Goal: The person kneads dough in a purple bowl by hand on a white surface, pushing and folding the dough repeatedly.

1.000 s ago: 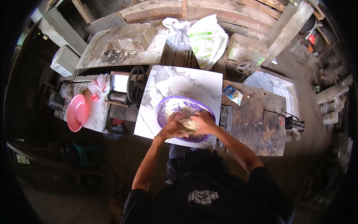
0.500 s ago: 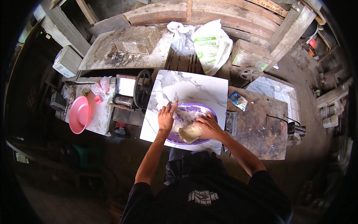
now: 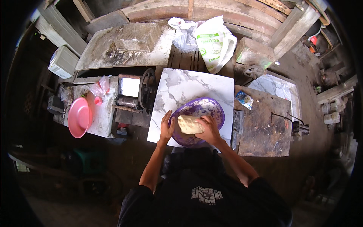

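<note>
A purple basin (image 3: 223, 118), its inside smeared with pale flour or dough, sits on a white marble-patterned board (image 3: 177, 87) in front of me. My right hand (image 3: 210, 129) is closed round the right end of a pale lump of dough (image 3: 188, 125) in the basin. At the basin's left rim is my left hand (image 3: 166, 128), its fingers along the outer side and the thumb at the inner side, gripping the rim. Part of the dough lies hidden under my right fingers.
Left of the board stands a hand-cranked roller machine (image 3: 130, 92) with a large wheel; beyond it is a pink basin (image 3: 80, 117). A blue packet (image 3: 244, 100) lies on the wooden table (image 3: 264, 125) to the right. White plastic bags (image 3: 215, 43) stand behind the board.
The dough has come up from the near side of the basin and turned over into a blockier shape. The basin has turned at an angle, and my left hand has moved down its left rim.
</note>
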Demonstrator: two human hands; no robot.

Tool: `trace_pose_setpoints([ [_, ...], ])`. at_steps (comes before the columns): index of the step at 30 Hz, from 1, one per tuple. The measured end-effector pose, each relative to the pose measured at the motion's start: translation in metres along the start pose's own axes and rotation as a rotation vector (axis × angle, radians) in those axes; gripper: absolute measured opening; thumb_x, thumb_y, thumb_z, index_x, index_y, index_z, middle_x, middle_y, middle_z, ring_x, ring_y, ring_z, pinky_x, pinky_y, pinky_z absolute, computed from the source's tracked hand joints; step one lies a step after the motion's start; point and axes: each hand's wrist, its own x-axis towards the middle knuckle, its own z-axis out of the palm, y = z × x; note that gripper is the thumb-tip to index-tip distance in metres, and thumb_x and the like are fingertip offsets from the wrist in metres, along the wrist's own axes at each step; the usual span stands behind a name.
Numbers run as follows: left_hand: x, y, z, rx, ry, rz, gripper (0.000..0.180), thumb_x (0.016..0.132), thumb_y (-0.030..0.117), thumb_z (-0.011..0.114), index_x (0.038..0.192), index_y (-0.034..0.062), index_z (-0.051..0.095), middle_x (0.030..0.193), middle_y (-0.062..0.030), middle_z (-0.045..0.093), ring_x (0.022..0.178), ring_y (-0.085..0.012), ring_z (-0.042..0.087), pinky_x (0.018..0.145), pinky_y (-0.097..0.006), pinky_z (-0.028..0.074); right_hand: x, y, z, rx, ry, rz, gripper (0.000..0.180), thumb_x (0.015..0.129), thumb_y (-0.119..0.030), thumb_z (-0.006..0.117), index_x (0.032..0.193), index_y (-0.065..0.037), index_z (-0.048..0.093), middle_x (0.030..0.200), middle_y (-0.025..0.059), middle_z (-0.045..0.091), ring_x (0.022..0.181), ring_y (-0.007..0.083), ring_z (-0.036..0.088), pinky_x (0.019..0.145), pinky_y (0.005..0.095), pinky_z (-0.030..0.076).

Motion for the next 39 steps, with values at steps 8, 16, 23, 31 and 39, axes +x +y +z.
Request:
trace_pose_setpoints([
  [8, 0.005, 0.053, 0.016, 0.071, -0.248, 0.156, 0.027, 0.083, 0.021, 0.046, 0.103, 0.0046, 0.055, 0.107, -0.0154, 0.053, 0.102, -0.0327, 0.048, 0.086, -0.042, 0.036, 0.019, 0.009, 0.013, 0.045, 0.027, 0.213, 0.022, 0.075, -0.029, 0.06, 0.079, -0.008, 0.059, 0.076, 0.0077, 0.056, 0.08, 0.0264, 0.053, 0.074, 0.0398, 0.036],
  [16, -0.007, 0.064, 0.052, 0.369, -0.127, 0.028, 0.026, 0.082, 0.024, 0.041, 0.07, 0.0075, 0.059, 0.073, -0.0111, 0.06, 0.071, -0.0284, 0.057, 0.077, -0.04, 0.039, 0.009, 0.001, 0.062, -0.152, 0.355, 0.425, 0.017, 0.078, -0.02, 0.049, 0.082, -0.006, 0.059, 0.078, 0.0114, 0.059, 0.076, 0.0291, 0.055, 0.075, 0.0389, 0.039],
  [23, -0.026, 0.07, 0.054, 0.389, -0.03, -0.011, 0.027, 0.081, 0.021, 0.041, 0.067, 0.0039, 0.057, 0.072, -0.0128, 0.059, 0.071, -0.0293, 0.056, 0.077, -0.039, 0.038, -0.011, -0.012, 0.061, -0.148, 0.471, 0.468, 0.018, 0.077, -0.022, 0.049, 0.078, -0.006, 0.057, 0.074, 0.011, 0.058, 0.073, 0.0292, 0.054, 0.074, 0.0397, 0.038],
  [31, -0.062, 0.063, 0.047, 0.417, -0.013, 0.09, 0.024, 0.081, 0.019, 0.038, 0.079, 0.0085, 0.059, 0.08, -0.0072, 0.06, 0.08, -0.0231, 0.054, 0.075, -0.036, 0.036, -0.035, -0.031, 0.06, -0.222, 0.359, 0.403, 0.02, 0.074, -0.027, 0.051, 0.077, -0.007, 0.054, 0.075, 0.01, 0.055, 0.077, 0.0282, 0.051, 0.072, 0.0388, 0.035],
  [39, -0.067, 0.072, 0.037, 0.348, -0.035, 0.126, 0.023, 0.08, 0.017, 0.036, 0.078, 0.0083, 0.057, 0.078, -0.0068, 0.058, 0.078, -0.0243, 0.053, 0.072, -0.036, 0.034, -0.043, -0.037, 0.059, -0.284, 0.26, 0.439, 0.026, 0.071, -0.032, 0.055, 0.078, -0.007, 0.053, 0.078, 0.0092, 0.055, 0.079, 0.0277, 0.05, 0.072, 0.0386, 0.035],
])
